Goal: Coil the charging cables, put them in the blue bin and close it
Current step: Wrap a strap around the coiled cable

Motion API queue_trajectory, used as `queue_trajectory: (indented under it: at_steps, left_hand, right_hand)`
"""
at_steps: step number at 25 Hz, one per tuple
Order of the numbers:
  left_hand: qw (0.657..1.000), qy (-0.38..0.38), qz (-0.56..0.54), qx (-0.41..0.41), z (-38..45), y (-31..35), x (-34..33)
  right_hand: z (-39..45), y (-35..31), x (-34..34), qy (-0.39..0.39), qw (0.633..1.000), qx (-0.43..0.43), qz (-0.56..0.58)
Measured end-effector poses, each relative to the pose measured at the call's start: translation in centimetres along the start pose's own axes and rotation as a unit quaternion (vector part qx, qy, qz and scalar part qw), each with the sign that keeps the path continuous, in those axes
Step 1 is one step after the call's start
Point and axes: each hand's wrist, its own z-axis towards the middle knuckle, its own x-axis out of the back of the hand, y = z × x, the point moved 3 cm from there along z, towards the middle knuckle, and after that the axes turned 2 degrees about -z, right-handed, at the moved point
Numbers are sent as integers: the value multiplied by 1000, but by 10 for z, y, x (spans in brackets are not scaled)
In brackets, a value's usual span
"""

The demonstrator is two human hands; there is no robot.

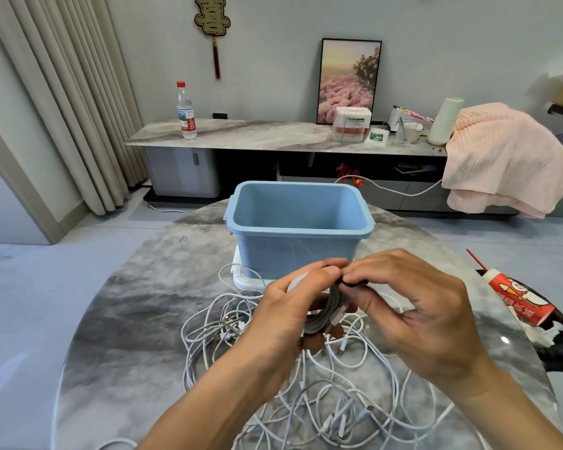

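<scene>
An open, empty blue bin (293, 235) stands at the middle of the round marble table (137, 306), on top of its white lid (244, 280). In front of it I hold a coiled grey cable (329, 311) above the table. My left hand (283, 316) grips the coil from the left. My right hand (413, 306) pinches a black strap (351, 282) at the coil's top. A tangle of several loose white cables (338, 394) lies on the table under and around my hands.
A red and white snack packet (520, 302) lies on a black bag at the table's right edge. Beyond the table runs a long sideboard (241, 134) with a water bottle (186, 112), boxes, a picture and a pink blanket (507, 157).
</scene>
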Motion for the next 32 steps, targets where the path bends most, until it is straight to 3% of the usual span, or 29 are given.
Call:
queue_trajectory:
  at_steps: [3,9,15,22,27,32]
  left_hand:
    - [998,-18,46,-37,2,3,-2]
    - [992,-76,74,-64,0,5,-2]
    - [982,-79,113,-133,-2,13,-1]
    - [977,-66,123,-163,-4,18,0]
    - [970,-54,152,-182,-3,13,3]
    - [966,0,182,-184,-2,12,9]
  right_hand:
    - [3,6,8,-18,999,-32,26]
    - [4,16,13,-61,968,-178,166]
    - [1,15,1,6,879,-314,359]
    - [0,4,-9,62,893,-303,326]
    - [-4,1,-15,76,882,-324,333]
    - [-4,0,-16,44,900,-312,300]
